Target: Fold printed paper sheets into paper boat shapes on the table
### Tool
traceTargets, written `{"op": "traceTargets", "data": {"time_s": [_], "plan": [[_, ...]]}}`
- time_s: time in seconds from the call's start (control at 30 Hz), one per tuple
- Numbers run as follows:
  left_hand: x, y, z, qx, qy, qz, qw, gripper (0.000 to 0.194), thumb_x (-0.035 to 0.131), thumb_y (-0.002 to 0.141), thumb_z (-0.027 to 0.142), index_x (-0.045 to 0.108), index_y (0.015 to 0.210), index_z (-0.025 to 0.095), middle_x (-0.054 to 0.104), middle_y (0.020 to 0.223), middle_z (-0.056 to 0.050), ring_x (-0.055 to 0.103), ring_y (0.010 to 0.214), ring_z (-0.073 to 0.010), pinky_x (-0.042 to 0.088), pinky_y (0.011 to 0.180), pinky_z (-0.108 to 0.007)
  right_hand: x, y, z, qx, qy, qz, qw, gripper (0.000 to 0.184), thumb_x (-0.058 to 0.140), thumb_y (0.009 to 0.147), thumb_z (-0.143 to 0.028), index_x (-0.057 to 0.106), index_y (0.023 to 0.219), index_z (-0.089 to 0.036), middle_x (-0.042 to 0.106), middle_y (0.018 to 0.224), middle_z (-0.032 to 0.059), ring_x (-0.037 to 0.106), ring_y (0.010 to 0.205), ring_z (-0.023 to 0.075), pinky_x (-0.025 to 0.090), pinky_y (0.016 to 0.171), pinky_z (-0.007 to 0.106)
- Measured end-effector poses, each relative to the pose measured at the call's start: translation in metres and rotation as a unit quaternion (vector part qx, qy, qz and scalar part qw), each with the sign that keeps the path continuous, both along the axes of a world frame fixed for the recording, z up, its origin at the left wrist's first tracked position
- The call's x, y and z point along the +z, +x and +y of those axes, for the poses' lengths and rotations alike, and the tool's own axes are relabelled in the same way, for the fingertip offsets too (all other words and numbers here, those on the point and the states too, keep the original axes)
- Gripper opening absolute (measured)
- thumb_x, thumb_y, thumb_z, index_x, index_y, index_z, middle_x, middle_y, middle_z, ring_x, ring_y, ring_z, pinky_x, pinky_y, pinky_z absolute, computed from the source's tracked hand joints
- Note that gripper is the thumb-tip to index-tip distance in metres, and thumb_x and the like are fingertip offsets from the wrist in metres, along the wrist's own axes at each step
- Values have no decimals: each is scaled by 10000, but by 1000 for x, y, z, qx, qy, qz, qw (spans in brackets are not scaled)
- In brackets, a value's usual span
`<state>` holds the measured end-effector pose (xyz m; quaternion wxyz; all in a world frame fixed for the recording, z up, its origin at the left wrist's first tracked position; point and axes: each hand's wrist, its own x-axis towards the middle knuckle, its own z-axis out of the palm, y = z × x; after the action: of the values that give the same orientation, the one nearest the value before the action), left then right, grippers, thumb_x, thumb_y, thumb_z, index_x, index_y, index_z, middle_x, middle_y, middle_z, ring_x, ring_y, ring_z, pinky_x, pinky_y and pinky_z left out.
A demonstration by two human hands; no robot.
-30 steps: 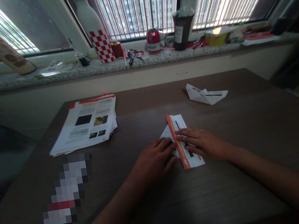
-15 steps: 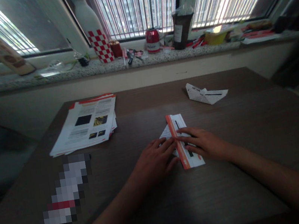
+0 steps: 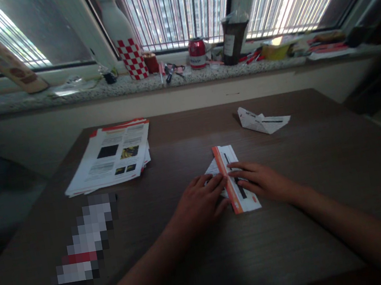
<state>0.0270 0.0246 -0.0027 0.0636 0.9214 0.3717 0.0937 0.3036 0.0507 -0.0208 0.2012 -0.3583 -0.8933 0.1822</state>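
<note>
A partly folded sheet of printed paper (image 3: pixel 230 155) lies flat on the brown table, with an orange strip down its left part and a white corner showing beyond that. My left hand (image 3: pixel 201 198) lies over the paper's left side, fingers stretched out and fingertips on the orange strip. On the white right part rests my right hand (image 3: pixel 259 179), its fingers spread and pointing left. The two hands nearly meet at the strip, and some of the paper is hidden under them. Farther back stands a folded paper boat (image 3: pixel 265 123).
At the table's (image 3: pixel 182 134) back left lies a stack of printed sheets (image 3: pixel 110 160). A blurred-out rectangular object (image 3: pixel 89 235) lies in front of it. The windowsill (image 3: pixel 96 94) holds a checkered bottle (image 3: pixel 132 58), a red can (image 3: pixel 197 53), a dark cup (image 3: pixel 232 39) and small items.
My left fingertips have slid slightly right over the orange strip. My right fingers have drawn back a little to the right. The paper stays in place; the view has tilted slightly.
</note>
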Motion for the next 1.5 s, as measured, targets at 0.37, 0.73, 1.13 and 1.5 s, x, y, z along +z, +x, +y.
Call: {"op": "traceTargets", "data": {"time_s": [0.37,0.73,1.13,1.5], "plan": [[-3,3,1,6,-4,-17,1000,536,409,1119,512,479,1551,202,542,1576,-81,512,1403,-293,385,1169,-481,0,3,1,-5,15,-2,1000,393,515,1086,-317,618,1459,-248,634,1487,111,587,1390,264,500,1156,507],[-3,6,0,18,-9,-30,999,532,425,1115,498,476,1555,202,533,1584,-82,512,1391,-304,384,1165,-506,4,7,8,9,8,-9,1000,361,529,1080,-304,659,1416,-293,598,1505,100,589,1376,268,518,1134,510],[-4,7,1,26,-6,-40,999,494,473,1102,456,516,1525,203,571,1552,-71,538,1370,-292,392,1167,-478,11,-9,28,-28,-15,67,997,162,615,1027,-265,741,1121,-229,720,1186,97,695,1096,240,573,971,438],[-6,8,1,25,-5,-55,998,471,468,1104,433,513,1519,213,558,1563,-70,533,1383,-278,393,1178,-481,9,-18,40,-60,-9,59,996,37,693,946,-213,723,924,-213,692,1147,101,687,1061,246,568,936,426]]}}
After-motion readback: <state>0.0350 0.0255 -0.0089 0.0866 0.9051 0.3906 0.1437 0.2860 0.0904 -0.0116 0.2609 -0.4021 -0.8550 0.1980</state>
